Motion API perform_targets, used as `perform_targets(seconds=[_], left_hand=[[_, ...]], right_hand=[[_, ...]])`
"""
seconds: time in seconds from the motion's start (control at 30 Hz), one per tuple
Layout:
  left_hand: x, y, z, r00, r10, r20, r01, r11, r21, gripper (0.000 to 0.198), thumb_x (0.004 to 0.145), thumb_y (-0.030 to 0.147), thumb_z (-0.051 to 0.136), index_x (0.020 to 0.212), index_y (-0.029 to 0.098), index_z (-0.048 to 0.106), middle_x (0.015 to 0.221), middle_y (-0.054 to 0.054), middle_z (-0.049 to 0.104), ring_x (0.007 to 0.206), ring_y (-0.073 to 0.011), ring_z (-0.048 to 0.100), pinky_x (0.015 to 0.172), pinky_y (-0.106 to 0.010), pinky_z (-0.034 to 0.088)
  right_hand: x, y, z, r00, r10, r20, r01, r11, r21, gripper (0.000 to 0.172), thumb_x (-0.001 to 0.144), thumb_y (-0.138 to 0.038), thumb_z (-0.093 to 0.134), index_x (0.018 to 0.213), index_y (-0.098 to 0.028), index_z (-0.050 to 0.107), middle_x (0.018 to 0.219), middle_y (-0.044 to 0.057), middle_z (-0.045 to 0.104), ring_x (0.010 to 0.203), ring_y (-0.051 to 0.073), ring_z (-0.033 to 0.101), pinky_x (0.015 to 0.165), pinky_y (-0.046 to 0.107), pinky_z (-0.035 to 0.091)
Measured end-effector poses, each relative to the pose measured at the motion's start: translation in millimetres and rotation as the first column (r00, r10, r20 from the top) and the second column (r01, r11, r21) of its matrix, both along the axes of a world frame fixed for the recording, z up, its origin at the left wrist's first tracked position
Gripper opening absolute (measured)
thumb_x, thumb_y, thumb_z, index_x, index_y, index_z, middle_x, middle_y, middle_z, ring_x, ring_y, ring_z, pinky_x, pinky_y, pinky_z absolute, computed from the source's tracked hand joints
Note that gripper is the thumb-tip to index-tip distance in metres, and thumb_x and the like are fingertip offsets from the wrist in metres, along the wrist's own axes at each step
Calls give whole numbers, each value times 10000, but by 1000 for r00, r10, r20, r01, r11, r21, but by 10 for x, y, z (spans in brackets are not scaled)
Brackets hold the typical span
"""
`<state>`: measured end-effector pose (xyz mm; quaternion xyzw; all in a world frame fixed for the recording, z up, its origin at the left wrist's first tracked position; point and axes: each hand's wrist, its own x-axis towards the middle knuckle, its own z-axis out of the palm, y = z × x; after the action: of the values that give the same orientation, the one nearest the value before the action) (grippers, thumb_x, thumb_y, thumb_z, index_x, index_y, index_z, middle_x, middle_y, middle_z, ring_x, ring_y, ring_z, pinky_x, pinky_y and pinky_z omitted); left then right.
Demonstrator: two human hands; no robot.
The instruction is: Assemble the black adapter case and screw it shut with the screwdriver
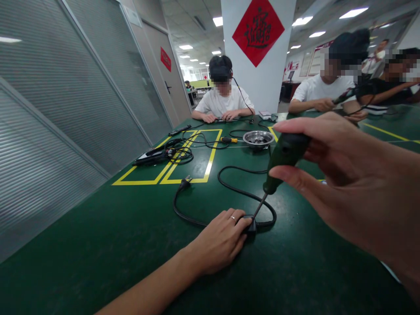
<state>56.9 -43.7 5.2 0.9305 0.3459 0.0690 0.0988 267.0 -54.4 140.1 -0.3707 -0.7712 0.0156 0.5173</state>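
Observation:
My left hand lies on the green table, its fingers closed on a small black box set in a black power cord. The hand covers much of the box. In my right hand is a screwdriver with a dark green handle, gripped between thumb and fingers. Its shaft slants down to the left, and the tip meets the top of the box; the exact contact point is too small to make out. The cord's two-pin plug rests on the table, left of the box.
Beyond the cord stands a metal bowl holding small dark parts, with a yellow-and-black screwdriver beside it. Tangled black cables and tools lie by the yellow tape at left. Co-workers sit across the table.

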Motion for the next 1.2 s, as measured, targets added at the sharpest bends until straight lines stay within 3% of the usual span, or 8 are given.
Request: perform_targets(seconds=[0.17,0.5,0.73,0.9,1.03,1.2], left_hand=[[0,2,-2,1000,0,11,0,1000,-1,324,944,194,423,1268,176,418,1228,-98,484,1073,-247,482,949,-438,419],[2,-5,11,1000,14,13,-14,1000,-1,327,936,196,439,1263,185,430,1221,-101,490,1070,-252,488,950,-450,418],[6,1,9,1000,6,3,-6,1000,-2,326,938,189,434,1264,181,425,1222,-104,487,1063,-253,486,942,-445,421],[6,2,9,1000,6,11,-6,1000,-2,335,938,190,438,1272,186,417,1220,-104,490,1059,-252,490,937,-440,424],[8,1,4,1000,7,26,-7,1000,0,330,935,192,443,1264,191,420,1223,-103,490,1061,-252,489,942,-439,421],[4,-6,-5,1000,4,26,-4,1000,-5,336,932,196,449,1267,191,417,1231,-101,487,1067,-254,486,947,-441,418]], right_hand=[[22,-21,-9,997,15,78,-15,1000,-7,581,778,-107,583,1311,-309,473,1229,-11,616,1021,191,640,928,342,547],[-55,-5,-61,999,39,-14,-38,999,31,494,731,-178,688,1199,-282,565,1178,-12,617,997,186,632,911,344,564],[-54,-17,-67,994,103,-31,-105,992,-70,596,747,-150,648,1300,-279,470,1250,13,592,1081,226,610,947,403,542],[-34,-11,-30,999,26,-26,-26,1000,-1,472,732,-165,677,1172,-300,577,1263,4,570,1131,245,574,949,419,539],[-35,2,-39,997,82,-11,-83,995,-58,557,763,-137,625,1279,-298,486,1271,11,581,1142,235,576,1006,425,500],[-28,17,-52,992,88,-85,-90,996,-25,466,743,-156,662,1177,-290,562,1290,3,564,1153,236,571,1011,421,497]])
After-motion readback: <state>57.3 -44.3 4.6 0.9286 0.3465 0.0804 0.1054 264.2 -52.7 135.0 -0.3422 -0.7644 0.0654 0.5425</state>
